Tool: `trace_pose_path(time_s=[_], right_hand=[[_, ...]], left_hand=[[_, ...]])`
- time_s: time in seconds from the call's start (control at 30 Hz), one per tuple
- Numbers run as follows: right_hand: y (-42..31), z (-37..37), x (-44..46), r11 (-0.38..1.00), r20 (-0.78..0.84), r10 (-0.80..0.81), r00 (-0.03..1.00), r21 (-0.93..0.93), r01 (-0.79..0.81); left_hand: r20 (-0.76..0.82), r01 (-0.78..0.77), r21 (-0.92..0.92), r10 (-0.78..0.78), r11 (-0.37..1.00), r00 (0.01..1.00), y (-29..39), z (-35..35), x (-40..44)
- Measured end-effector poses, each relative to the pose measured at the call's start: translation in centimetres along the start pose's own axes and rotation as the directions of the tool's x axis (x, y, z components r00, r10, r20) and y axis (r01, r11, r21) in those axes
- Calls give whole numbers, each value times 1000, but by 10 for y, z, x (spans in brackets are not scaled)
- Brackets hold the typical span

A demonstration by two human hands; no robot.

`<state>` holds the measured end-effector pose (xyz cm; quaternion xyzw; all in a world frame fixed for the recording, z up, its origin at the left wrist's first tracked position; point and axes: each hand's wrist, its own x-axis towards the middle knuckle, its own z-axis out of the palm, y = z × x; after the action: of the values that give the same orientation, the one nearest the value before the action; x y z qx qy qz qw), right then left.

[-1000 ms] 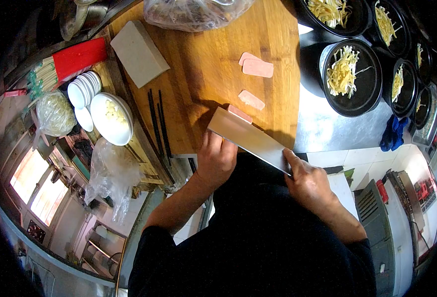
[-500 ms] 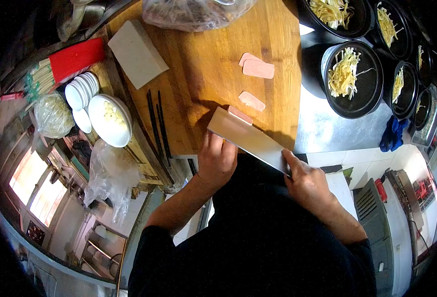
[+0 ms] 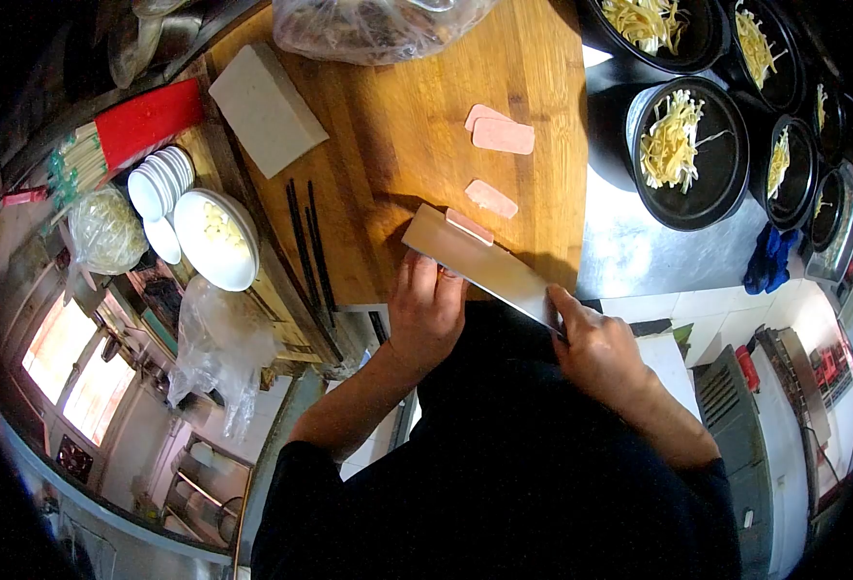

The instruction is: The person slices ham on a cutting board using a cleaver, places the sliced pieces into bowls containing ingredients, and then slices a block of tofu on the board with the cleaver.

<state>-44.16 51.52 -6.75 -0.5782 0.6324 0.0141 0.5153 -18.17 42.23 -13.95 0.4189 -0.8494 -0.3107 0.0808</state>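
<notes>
My right hand is wrapped round the handle of a cleaver, whose broad blade slants up and left over the cutting board's near edge. Against the far side of the blade leans a pink slice of luncheon meat. My left hand is closed just behind the blade, fingers curled, with a bit of pink meat showing at the fingertips; the blade hides most of that piece. Farther up the board lie a single cut slice and two overlapping slices.
The wooden cutting board bears a pale wedge-shaped block, black chopsticks and a plastic bag. Black bowls with pale shreds stand at right. A white bowl, stacked small dishes and a blue cloth lie around.
The cleaver has shifted very slightly up and left, and my right hand with it. My left hand and the slices stay nearly where they were.
</notes>
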Motion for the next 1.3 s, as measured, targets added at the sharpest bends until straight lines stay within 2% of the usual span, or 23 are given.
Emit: trace_pose_path(time_s=[0.33,0.53,0.63,0.83,0.9,1.03,1.1,1.23,1.3], right_hand=[[-1,-3,8,999,-21,1,1000,47,0],[-3,-4,14,999,38,34,999,17,-34],[0,2,16,999,-22,15,1000,53,-14],[6,8,23,989,64,131,989,55,-135],[8,9,26,996,8,63,998,70,-63],[-5,2,43,997,-21,51,998,56,-50],[-5,4,45,999,-112,16,994,34,-12],[-14,-12,27,999,-116,-31,993,11,32],[-17,-9,13,992,-112,-121,986,-46,116]], left_hand=[[-28,-20,18,21,1000,999,-4,7,-3],[-43,-29,59,32,998,999,-1,2,-1],[-24,-20,73,22,997,999,-4,6,-5],[-33,-8,57,10,998,999,-5,9,-6],[-61,-16,25,17,1000,998,-6,11,-6],[-39,24,-20,-25,1000,999,-3,4,-5],[-28,63,-31,-64,998,998,-3,-1,-9],[-54,137,-17,-137,990,989,-5,-2,-27],[8,155,50,-156,987,988,-12,-4,-31]])
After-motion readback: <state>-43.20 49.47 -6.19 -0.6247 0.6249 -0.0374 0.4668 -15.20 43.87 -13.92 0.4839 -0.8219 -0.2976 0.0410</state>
